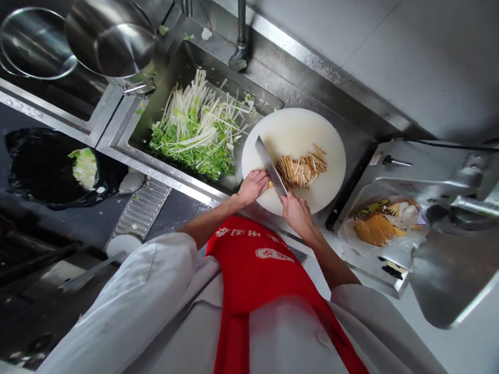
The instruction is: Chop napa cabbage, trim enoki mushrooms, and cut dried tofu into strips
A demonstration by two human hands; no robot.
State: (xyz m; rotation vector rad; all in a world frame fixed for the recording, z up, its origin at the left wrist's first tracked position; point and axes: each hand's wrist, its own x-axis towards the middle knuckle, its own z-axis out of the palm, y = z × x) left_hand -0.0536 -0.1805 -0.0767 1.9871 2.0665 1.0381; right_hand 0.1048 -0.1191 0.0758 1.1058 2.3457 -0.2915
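Note:
My right hand [297, 211] is wrapped round the handle of a knife [271, 167], whose wide blade stands over a round white cutting board [332, 149]. To the left of the blade, my left hand [253, 185] has its fingers bent together on a brown-yellow food piece [270, 184], mostly hidden beneath them. Thin brown strips [303, 170] lie in a pile on the board, right of the blade. Beside the board, the sink holds a heap of white stalks with green leaves [205, 133].
Two metal pots [114, 43] stand at the upper left. A black bag [39, 170] with a cabbage piece [84, 169] is at the left. On the right, a metal machine [403, 173] carries a plastic bag of brown slabs [375, 229]. A faucet [241, 36] hangs above the sink.

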